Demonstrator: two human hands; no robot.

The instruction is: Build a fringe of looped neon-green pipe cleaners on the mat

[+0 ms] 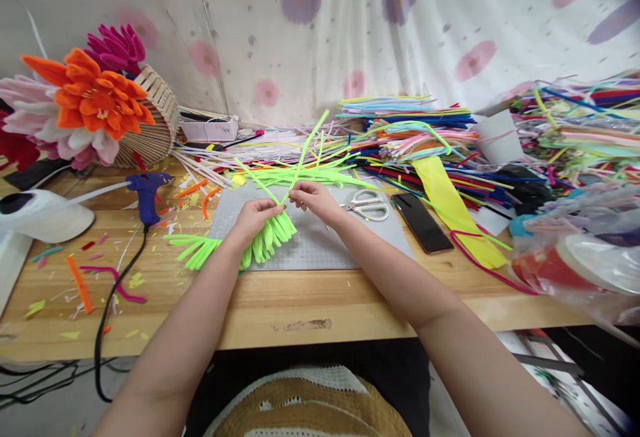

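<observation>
One green pipe-cleaner fringe over the cutting mat

I have the left hand pinching the fringe; the right hand curls its fingers at the crossing strands, but I can't tell if they grip. Scissors lie on the mat, a phone at its right edge, a glue gun left of it.

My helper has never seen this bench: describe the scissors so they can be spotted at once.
Start at the wooden table and find the grey mat in its middle. Near the mat's right side, between the right hand and the black phone, lie the scissors. Pale, with two open loops, they differ from the flat, dark phone.
</observation>
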